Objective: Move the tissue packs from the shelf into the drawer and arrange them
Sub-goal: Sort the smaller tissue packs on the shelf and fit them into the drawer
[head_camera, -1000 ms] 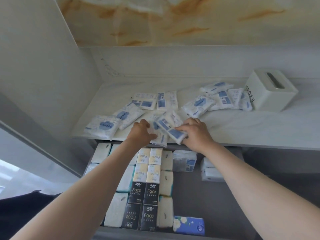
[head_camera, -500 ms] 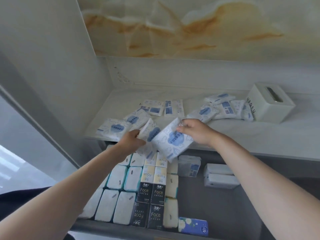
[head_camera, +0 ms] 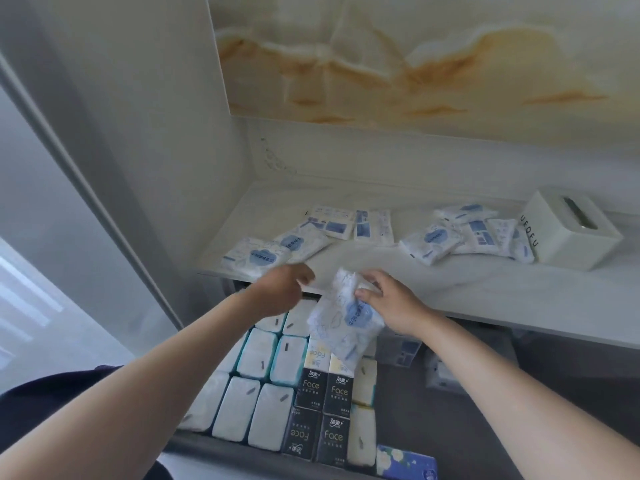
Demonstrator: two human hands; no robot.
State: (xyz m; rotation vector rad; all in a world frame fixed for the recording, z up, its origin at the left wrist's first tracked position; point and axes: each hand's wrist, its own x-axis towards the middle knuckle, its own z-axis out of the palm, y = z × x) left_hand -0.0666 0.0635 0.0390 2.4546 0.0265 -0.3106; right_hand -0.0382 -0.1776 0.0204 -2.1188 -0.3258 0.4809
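My right hand (head_camera: 391, 304) is shut on a white tissue pack with blue print (head_camera: 346, 322), held tilted over the open drawer (head_camera: 433, 431) just below the shelf edge. A second pack may lie behind it; I cannot tell. Left of it, my left hand (head_camera: 282, 294) is blurred at the shelf's front edge and holds nothing. More blue-printed packs lie loose on the white shelf (head_camera: 450, 289), one group at the left (head_camera: 258, 259) and another at the right (head_camera: 431, 242). In the drawer, white packs (head_camera: 258, 353) and black "Face" packs (head_camera: 337, 393) stand in tight rows.
A white tissue box (head_camera: 571, 233) stands at the shelf's right end. A blue floral pack (head_camera: 405, 464) lies at the drawer's front, and a few packs (head_camera: 401, 351) sit at its back under the shelf. A grey wall closes off the left side.
Both hands lifted packs off the shelf's front and came toward the drawer. The pack from my left hand is gone from it, and my right hand now holds the bundle lower.
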